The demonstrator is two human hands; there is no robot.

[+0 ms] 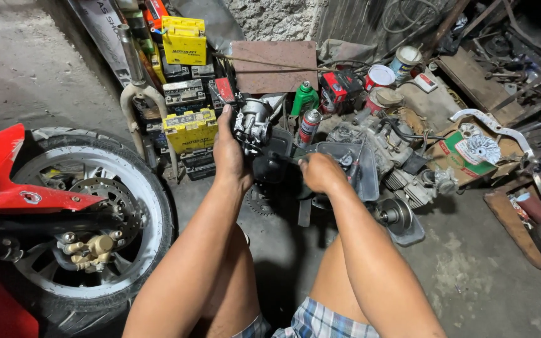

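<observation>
While the carburettor sits raised above the floor in the left hand, its far side is hidden; the right hand is curled over something dark I cannot make out, beside the motorcycle wheel.

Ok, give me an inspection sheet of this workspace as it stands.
Surface: bare grey concrete floor, stained.
Job's things: grey metal carburettor; clear plastic tray.
Clutter: yellow box-shaped batteries, green plastic bottle, red-topped spray can, grey engine block.
Grippers: left hand grips the carburettor; right hand rests at the tray, grasp unclear.
Cables: black hose over the engine.
Surroundings: red motorcycle's front wheel, rough wall.
</observation>
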